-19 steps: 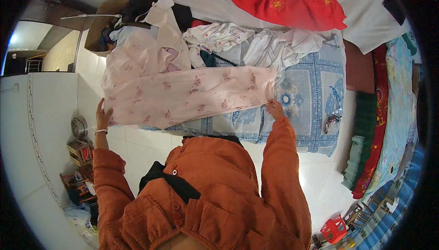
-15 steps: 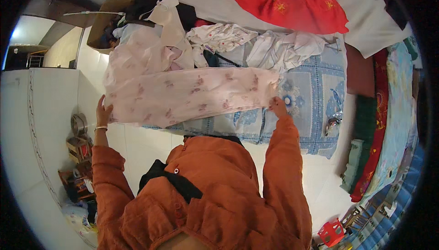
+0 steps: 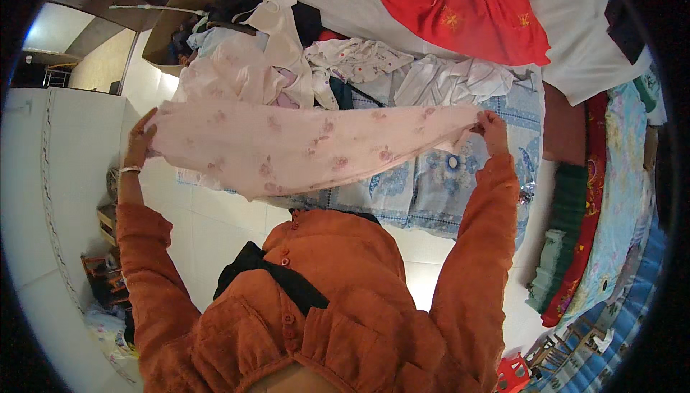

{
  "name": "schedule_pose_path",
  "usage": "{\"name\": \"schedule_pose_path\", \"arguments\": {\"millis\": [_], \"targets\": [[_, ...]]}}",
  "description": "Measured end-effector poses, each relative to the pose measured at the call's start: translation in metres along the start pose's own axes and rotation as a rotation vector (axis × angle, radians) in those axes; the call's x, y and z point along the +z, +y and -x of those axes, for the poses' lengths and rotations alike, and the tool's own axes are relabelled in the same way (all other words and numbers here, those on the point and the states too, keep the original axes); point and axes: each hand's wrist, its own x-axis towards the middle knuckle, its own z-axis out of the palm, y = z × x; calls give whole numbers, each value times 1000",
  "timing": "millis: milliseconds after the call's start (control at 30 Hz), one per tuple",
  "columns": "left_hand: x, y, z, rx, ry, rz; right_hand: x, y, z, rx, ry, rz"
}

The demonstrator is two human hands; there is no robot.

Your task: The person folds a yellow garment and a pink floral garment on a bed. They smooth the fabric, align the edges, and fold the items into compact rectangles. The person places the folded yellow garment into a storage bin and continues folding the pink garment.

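Note:
A long pale pink garment (image 3: 287,141) with darker pink flowers is stretched lengthwise between my two hands, its lower edge sagging in a curve. My left hand (image 3: 139,140) grips its left end, fingers closed over the edge. At the narrower right end, my right hand (image 3: 493,134) pinches a corner of the cloth. The garment hangs over the front of a blue and white patterned bedcover (image 3: 431,188). Behind it lie more pink cloth (image 3: 226,73), a cream bra (image 3: 279,30), a white dotted garment (image 3: 359,58) and a crumpled white striped garment (image 3: 453,80).
A red cloth (image 3: 460,12) with gold motifs lies on white bedding (image 3: 575,55) at the back. A cardboard box (image 3: 158,51) of clothes stands at the back left. Folded bedding (image 3: 611,170) fills the right side. A red stool (image 3: 512,375) is at the lower right.
My hands have moved apart and away from me, the right one to the right, the left one up and outward. Between them the pink garment is pulled wider, its right end raised.

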Motion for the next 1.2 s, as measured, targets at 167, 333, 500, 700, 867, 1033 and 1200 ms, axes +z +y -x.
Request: {"name": "schedule_pose_path", "arguments": {"millis": [167,333,500,700,867,1033,1200], "targets": [[-7,26,20,106,-25,78,-14,-24,15,-101,-17,-148],[-13,-31,33,16,-16,179,-24,38,40,-25,46,-138],[0,-84,24,-97,-5,-176,-18,148,62,12,185,527],[22,-85,26,-19,-20,-110,60,205,82,-142,323,870],[23,-66,36,-41,6,-285,175,183,109,-277,-22,575],[36,-32,46,2,-52,-236,205,267,93,157,-10,1028],[73,18,63,-11,-116,-227,291,166,113,-60,-260,377]]}}
